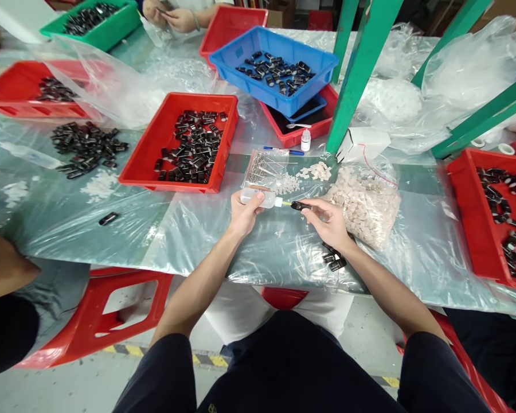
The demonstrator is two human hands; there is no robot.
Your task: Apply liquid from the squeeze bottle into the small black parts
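My left hand (246, 210) is closed round a translucent squeeze bottle (264, 198) with a white cap and thin yellowish nozzle, lying nearly level and pointing right. The nozzle tip meets, or almost meets, a small glossy black part (300, 205). That part is pinched between the fingers of my right hand (329, 221). Beneath my right forearm lie several more black parts (336, 261). Just beyond the hands are little white pieces (287, 183) and a clear bag of metal pins (262, 166). A large clear bag of beige pieces (367, 206) rests beside my right hand.
A red tray (227, 155) of black parts stands ahead left, a blue tray (327, 63) behind it, and another red tray (464, 218) at right. Green posts (356, 74) rise from the table. A small bottle (305, 140) stands nearby. A co-worker's hands (180, 20) are across the table.
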